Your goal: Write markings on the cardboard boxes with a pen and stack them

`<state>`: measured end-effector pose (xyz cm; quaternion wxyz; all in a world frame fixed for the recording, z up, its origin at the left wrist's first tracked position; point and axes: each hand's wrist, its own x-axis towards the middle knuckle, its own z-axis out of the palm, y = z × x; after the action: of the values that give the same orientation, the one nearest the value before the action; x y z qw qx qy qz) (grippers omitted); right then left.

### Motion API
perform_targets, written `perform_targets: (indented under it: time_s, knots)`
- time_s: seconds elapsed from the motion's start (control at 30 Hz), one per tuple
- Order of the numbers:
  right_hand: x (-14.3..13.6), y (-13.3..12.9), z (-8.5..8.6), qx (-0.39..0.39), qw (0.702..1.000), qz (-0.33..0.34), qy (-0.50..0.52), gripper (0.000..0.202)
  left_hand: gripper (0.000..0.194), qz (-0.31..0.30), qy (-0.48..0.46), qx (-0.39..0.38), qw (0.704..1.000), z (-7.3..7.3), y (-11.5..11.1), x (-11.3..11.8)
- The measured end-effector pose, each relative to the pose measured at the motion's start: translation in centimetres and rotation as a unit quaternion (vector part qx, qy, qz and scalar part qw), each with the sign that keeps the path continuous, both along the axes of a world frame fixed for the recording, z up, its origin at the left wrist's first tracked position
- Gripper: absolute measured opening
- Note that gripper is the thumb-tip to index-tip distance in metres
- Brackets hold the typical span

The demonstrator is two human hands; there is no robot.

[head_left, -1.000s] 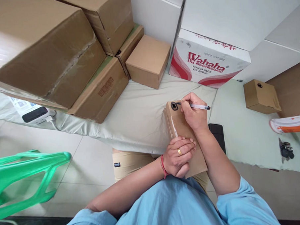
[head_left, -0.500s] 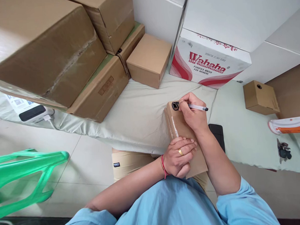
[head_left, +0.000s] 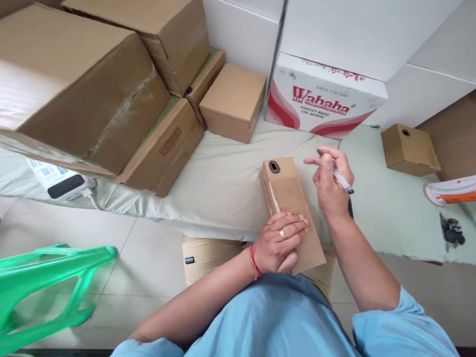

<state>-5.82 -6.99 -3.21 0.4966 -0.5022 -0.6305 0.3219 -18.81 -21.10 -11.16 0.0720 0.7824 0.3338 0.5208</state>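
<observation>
A long brown cardboard box (head_left: 296, 197) lies at the table's front edge and juts over my lap. Near its far end is a dark-rimmed hole (head_left: 274, 167), and a white strip runs along its left side. My left hand (head_left: 282, 242), with a ring on one finger, lies across the box and grips it, fingers bent over the top. My right hand (head_left: 333, 182) is raised to the right of the box, clear of it. It holds a white pen (head_left: 344, 181) with dark ends, index finger pointing left.
Large cartons (head_left: 96, 100) are stacked at the left, beside a smaller box (head_left: 234, 102). A Wahaba carton (head_left: 323, 98) stands by the wall. Farther right are a small holed box (head_left: 410, 149) and keys (head_left: 452, 232). A green stool (head_left: 85, 285) stands on the floor.
My right hand has moved right, away from the holed end of the box, with the pen still in it. My left hand stays on the box.
</observation>
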Motion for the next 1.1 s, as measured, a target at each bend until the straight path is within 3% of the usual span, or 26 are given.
perform_targets:
  time_s: [0.07, 0.13, 0.2, 0.27, 0.33, 0.43, 0.57, 0.7, 0.77, 0.87, 1.0, 1.1]
  knots:
    - [4.6, -0.3, -0.3, -0.009, 0.997, -0.040, -0.068, 0.044, 0.051, -0.016, 0.017, -0.019, 1.000, 0.8, -0.1, -1.0]
    - [10.2, -0.7, -0.6, -0.012, 0.974, -0.085, -0.211, 0.036, 0.047, -0.028, 0.026, -0.048, 0.998, 1.6, 0.0, -2.1]
    - [15.7, -1.3, -1.1, -0.079, 0.918, -0.112, -0.372, 0.033, 0.045, -0.028, 0.029, -0.070, 0.997, 2.4, 0.0, -3.2]
    - [20.3, -2.1, -1.8, -0.178, 0.840, -0.140, -0.493, 0.043, 0.044, -0.026, 0.031, -0.085, 0.996, 3.1, -0.2, -4.1]
    - [23.4, -2.8, -2.9, -0.248, 0.783, -0.162, -0.547, 0.050, 0.043, -0.027, 0.027, -0.102, 0.994, 3.7, -0.8, -4.6]
    - [25.6, -3.2, -4.4, -0.280, 0.770, -0.189, -0.542, 0.056, 0.052, -0.031, 0.001, -0.145, 0.989, 4.2, -2.4, -4.8]
    - [26.0, -3.6, -4.9, -0.247, 0.798, -0.222, -0.503, 0.079, 0.079, -0.025, 0.043, -0.173, 0.984, 4.1, -5.1, -4.2]
    - [23.9, -6.7, -4.6, -0.192, 0.825, -0.235, -0.476, 0.077, 0.073, 0.014, 0.111, -0.168, 0.979, 3.3, -6.2, -3.3]
    - [21.5, -9.0, -5.0, -0.209, 0.822, -0.185, -0.497, 0.069, 0.071, 0.015, 0.103, -0.165, 0.981, 3.0, -5.8, -2.7]
    - [17.1, -11.8, -6.1, -0.237, 0.811, -0.113, -0.523, 0.075, 0.068, 0.000, 0.078, -0.156, 0.985, 2.7, -4.7, -2.0]
    - [13.4, -12.0, -7.0, -0.244, 0.799, -0.164, -0.524, 0.094, 0.066, -0.021, 0.073, -0.136, 0.988, 2.2, -3.5, -1.4]
    - [12.7, -10.8, -6.8, -0.264, 0.791, -0.188, -0.520, 0.089, 0.064, -0.025, 0.065, -0.126, 0.990, 1.6, -3.2, -1.3]
